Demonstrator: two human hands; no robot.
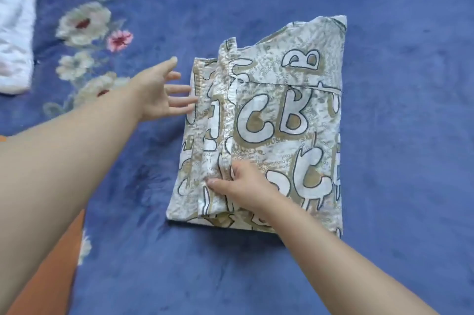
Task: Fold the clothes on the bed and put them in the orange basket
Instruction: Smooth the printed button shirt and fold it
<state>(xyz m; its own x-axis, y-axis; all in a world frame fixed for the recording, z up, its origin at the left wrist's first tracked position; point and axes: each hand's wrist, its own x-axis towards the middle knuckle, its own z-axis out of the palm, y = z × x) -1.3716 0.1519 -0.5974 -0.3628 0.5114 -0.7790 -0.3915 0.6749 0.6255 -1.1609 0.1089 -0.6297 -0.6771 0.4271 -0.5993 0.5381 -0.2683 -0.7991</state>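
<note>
A white and tan garment [279,120] printed with large outlined letters lies folded into a rough rectangle on the blue bed. My left hand [161,94] reaches toward its left edge with the fingers spread and straight, the fingertips at or just touching the cloth. My right hand [241,186] rests on the lower middle of the garment, with the thumb stretched left across a folded strip and the fingers bent down onto the fabric. An orange surface [48,271] shows at the lower left under my left forearm; I cannot tell whether it is the basket.
The blue bedspread [397,148] has a band of pale flowers [84,25] at the upper left. A white garment [15,20] with faint red marks lies bunched in the top left corner.
</note>
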